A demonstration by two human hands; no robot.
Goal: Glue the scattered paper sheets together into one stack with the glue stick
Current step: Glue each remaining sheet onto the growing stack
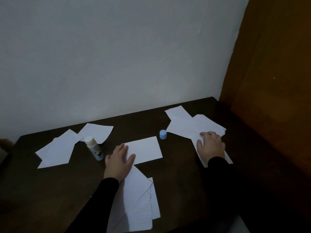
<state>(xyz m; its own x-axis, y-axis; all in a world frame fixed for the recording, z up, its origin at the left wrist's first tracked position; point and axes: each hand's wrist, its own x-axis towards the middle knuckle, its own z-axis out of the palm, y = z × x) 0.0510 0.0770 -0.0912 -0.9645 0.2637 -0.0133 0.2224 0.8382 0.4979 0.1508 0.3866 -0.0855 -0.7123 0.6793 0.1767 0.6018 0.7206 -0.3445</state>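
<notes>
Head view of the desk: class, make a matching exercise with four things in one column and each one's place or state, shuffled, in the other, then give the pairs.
1. glue stick
2. blue cap
3. left hand
4. right hand

A. flat on the far-right sheets
B. standing upright, uncapped
C. on the middle sheet's near corner
D. alone on the dark table

Pairs: 1-B, 2-D, 3-C, 4-A

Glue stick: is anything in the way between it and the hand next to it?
Nothing visible. The glue stick stands uncapped on the table, just left of the left hand, which rests flat on a paper sheet. Only bare tabletop lies between them.
</notes>
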